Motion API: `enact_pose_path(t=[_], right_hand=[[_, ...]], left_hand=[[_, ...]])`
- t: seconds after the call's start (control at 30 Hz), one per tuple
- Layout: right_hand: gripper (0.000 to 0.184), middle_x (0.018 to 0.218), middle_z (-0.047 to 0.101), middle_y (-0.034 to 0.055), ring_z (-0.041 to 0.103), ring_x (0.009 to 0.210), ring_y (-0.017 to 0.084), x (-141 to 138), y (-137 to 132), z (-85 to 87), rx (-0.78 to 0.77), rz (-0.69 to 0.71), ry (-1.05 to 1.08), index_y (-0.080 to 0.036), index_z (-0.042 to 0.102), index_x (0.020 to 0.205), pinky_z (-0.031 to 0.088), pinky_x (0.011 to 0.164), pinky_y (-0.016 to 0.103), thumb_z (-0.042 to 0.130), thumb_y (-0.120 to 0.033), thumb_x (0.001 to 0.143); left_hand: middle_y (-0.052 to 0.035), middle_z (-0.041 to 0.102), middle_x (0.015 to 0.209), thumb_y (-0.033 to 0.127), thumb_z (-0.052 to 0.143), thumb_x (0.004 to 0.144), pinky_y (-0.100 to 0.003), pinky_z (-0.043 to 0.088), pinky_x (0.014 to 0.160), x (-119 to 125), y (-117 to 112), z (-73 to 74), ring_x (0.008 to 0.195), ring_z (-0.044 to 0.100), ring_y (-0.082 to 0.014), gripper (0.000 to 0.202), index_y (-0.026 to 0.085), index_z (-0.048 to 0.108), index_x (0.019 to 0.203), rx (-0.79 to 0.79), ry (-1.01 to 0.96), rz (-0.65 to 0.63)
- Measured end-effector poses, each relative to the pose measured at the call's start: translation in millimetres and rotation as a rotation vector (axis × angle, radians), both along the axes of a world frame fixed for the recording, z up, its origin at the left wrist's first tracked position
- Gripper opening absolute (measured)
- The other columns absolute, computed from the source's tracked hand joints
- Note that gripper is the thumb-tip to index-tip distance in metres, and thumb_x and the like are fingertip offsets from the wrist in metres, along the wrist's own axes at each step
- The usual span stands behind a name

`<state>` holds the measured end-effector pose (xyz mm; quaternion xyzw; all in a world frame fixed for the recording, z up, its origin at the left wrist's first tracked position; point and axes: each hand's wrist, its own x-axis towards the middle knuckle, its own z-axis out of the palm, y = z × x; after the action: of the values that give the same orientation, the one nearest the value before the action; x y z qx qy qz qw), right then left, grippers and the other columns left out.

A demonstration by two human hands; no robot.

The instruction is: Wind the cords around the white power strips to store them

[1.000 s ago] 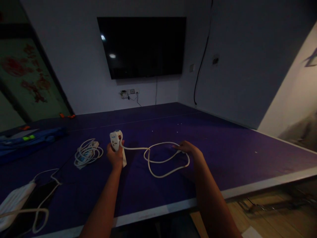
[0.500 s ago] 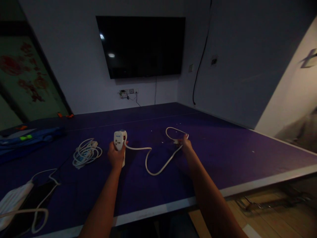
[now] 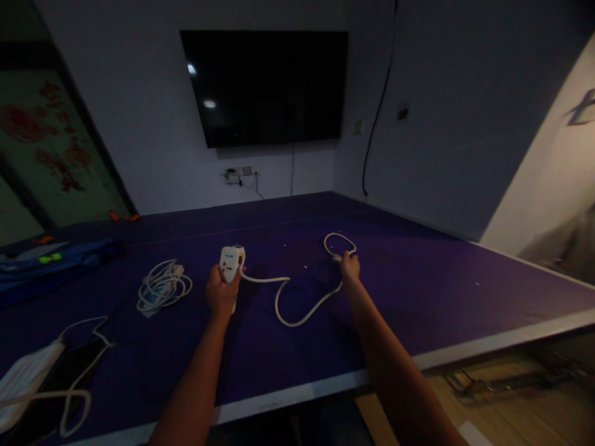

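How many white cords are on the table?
2. One cord runs from the left hand to the right hand; a coiled cord lies left of them. The looped white item near-left is unclear.

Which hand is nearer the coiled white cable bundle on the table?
Left. The left hand, gripping the socket block, is just right of the bundle; the right hand holds the cord farther right.

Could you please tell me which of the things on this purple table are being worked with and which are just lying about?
In hand:
- extension socket, gripped by the left hand
- white cord, held at its far loop by the right hand

Lying about:
- coiled white cable
- white power strip with loose lead, front left
- blue bundle, far left
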<state>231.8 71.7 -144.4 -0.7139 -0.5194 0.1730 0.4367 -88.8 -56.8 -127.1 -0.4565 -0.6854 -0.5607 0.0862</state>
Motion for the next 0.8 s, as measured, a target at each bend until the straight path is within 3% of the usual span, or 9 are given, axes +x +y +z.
enact_pose_path(t=[0.07,0.13,0.2,0.3,0.33,0.4,0.53,0.67,0.8], right_hand=[[0.065,0.133,0.042,0.0345,0.044,0.125,0.038,-2,-9,8.1,0.048,-0.128,-0.006,0.006,0.030,0.138,0.036,0.100,0.049,0.024,-0.041,0.093],[0.063,0.140,0.040,0.0266,0.039,0.130,0.034,-12,-19,18.2,0.221,-0.116,0.011,0.000,0.037,0.138,0.031,0.105,0.045,0.032,-0.043,0.091],[0.057,0.125,0.059,0.0174,0.053,0.118,0.029,-29,-31,27.3,0.389,0.216,0.081,-0.010,0.055,0.125,0.039,0.100,0.040,0.035,-0.049,0.090],[0.058,0.099,0.071,0.0105,0.065,0.096,0.025,-64,-55,33.3,0.423,0.852,0.168,-0.016,0.069,0.103,0.048,0.086,0.037,0.036,-0.061,0.087],[0.056,0.094,0.072,0.0084,0.065,0.093,0.024,-76,-63,33.1,0.418,1.007,0.168,-0.018,0.071,0.101,0.049,0.083,0.035,0.041,-0.062,0.085],[0.047,0.092,0.073,0.0059,0.066,0.087,0.022,-97,-79,30.5,0.415,1.157,0.132,-0.020,0.071,0.098,0.050,0.078,0.032,0.053,-0.060,0.081],[0.033,0.082,0.069,0.0062,0.064,0.076,0.017,-116,-98,25.8,0.588,1.137,-0.017,-0.020,0.071,0.089,0.047,0.070,0.027,0.048,-0.045,0.090],[0.017,0.082,0.066,0.0056,0.061,0.076,0.015,-111,-99,27.8,0.720,1.046,-0.178,-0.019,0.066,0.090,0.044,0.067,0.024,0.053,-0.030,0.089],[0.013,0.079,0.063,0.0045,0.058,0.072,0.015,-100,-92,33.0,0.727,0.882,-0.206,-0.018,0.063,0.086,0.041,0.063,0.023,0.056,-0.028,0.086]], left_hand=[[-0.0002,0.060,0.071,0.048,0.066,0.068,-0.023,0.032,0.055,1,0,-0.5,0.061,0.056,-0.0163,0.034,0.022,0.054,0.088,-0.002,0.021,0.012],[-0.0007,0.060,0.073,0.050,0.066,0.068,-0.024,0.032,0.055,2,-1,-0.3,0.063,0.056,-0.0169,0.038,0.022,0.054,0.090,-0.007,0.038,0.024],[-0.0008,0.060,0.073,0.053,0.067,0.067,-0.024,0.032,0.056,3,-1,0.5,0.064,0.056,-0.0175,0.041,0.022,0.054,0.091,-0.017,0.048,0.029],[0.0000,0.058,0.070,0.056,0.067,0.065,-0.024,0.032,0.056,5,-2,2.2,0.062,0.055,-0.0171,0.042,0.023,0.053,0.086,-0.038,0.052,0.021],[0.0003,0.058,0.070,0.057,0.067,0.065,-0.024,0.032,0.055,5,-2,2.7,0.062,0.054,-0.0168,0.042,0.023,0.052,0.085,-0.043,0.049,0.013],[0.0002,0.059,0.071,0.057,0.066,0.066,-0.024,0.032,0.055,6,-4,3.9,0.062,0.055,-0.0166,0.041,0.023,0.052,0.083,-0.053,0.043,-0.002],[-0.0021,0.063,0.077,0.058,0.062,0.070,-0.025,0.035,0.058,6,-5,6.0,0.068,0.059,-0.0189,0.042,0.023,0.053,0.091,-0.102,0.095,-0.005],[-0.0098,0.066,0.092,0.062,0.055,0.076,-0.028,0.041,0.064,7,-5,5.7,0.082,0.063,-0.0236,0.052,0.019,0.051,0.105,-0.300,0.329,-0.012],[-0.0125,0.066,0.097,0.067,0.050,0.076,-0.031,0.044,0.071,15,-4,2.8,0.090,0.064,-0.0264,0.060,0.017,0.050,0.110,-0.475,0.597,-0.176]])
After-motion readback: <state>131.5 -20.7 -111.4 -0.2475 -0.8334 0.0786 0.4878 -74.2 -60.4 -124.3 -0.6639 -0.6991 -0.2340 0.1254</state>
